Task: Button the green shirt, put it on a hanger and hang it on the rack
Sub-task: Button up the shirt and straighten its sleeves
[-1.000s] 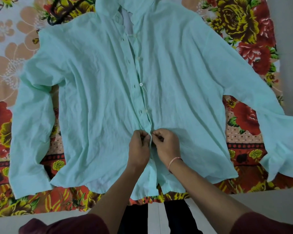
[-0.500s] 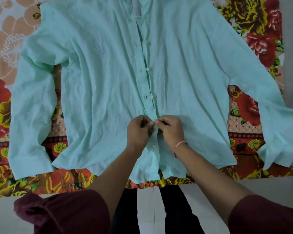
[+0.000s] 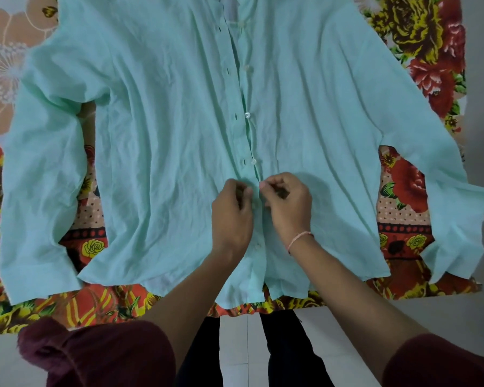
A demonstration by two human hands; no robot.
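Note:
The pale green shirt point(image 3: 157, 129) lies flat and face up on a flowered bedsheet, sleeves spread to both sides, collar at the far edge. Its front placket runs down the middle with white buttons point(image 3: 247, 115) beside open buttonholes higher up. My left hand point(image 3: 231, 216) pinches the left placket edge low on the shirt. My right hand point(image 3: 287, 208), with a pink thread bracelet at the wrist, pinches the right edge against it. The button between the fingertips is hidden. One button point(image 3: 257, 246) below the hands looks fastened. No hanger or rack is in view.
The red, yellow and orange flowered bedsheet point(image 3: 430, 65) covers the bed under the shirt. Its near edge meets a pale tiled floor point(image 3: 241, 344). My dark trouser legs and maroon sleeves fill the bottom of the view.
Both hands have moved up the placket to a higher button position. The view has tilted down, so the collar and the dark object at the far left are out of frame.

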